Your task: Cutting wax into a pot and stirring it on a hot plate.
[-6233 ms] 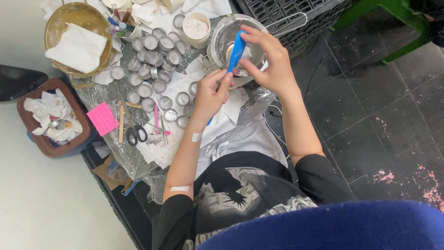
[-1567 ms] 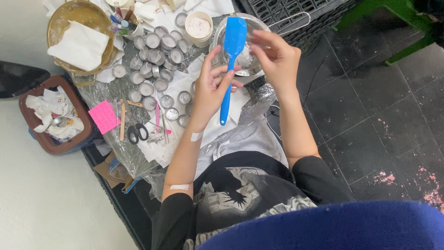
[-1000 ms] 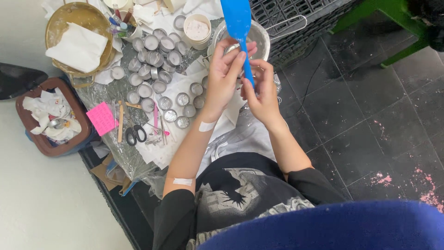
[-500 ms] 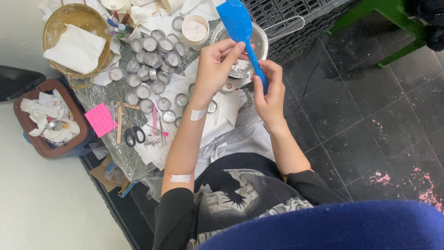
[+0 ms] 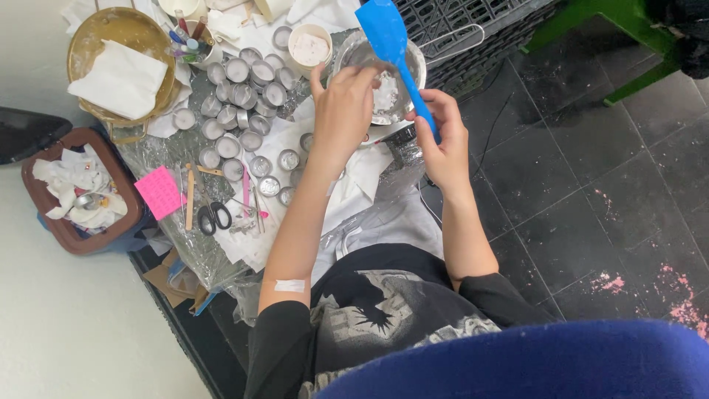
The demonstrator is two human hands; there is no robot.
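Since half a second ago, the left hand point(image 5: 343, 111) has dropped from the blue silicone spatula point(image 5: 397, 59) onto the round metal bowl point(image 5: 369, 74), fingers loosely spread; the right hand point(image 5: 443, 140) grips the spatula's handle, blade raised above the bowl.

Dark square floor tiles point(image 5: 591, 185) with pink stains at right; pale floor point(image 5: 66, 325) at left; green furniture legs point(image 5: 628, 29); black crate point(image 5: 473, 22).

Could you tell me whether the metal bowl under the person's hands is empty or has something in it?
Not empty: white, crumbly material lies inside the metal bowl, showing between the left hand and the blue spatula that the right hand holds.
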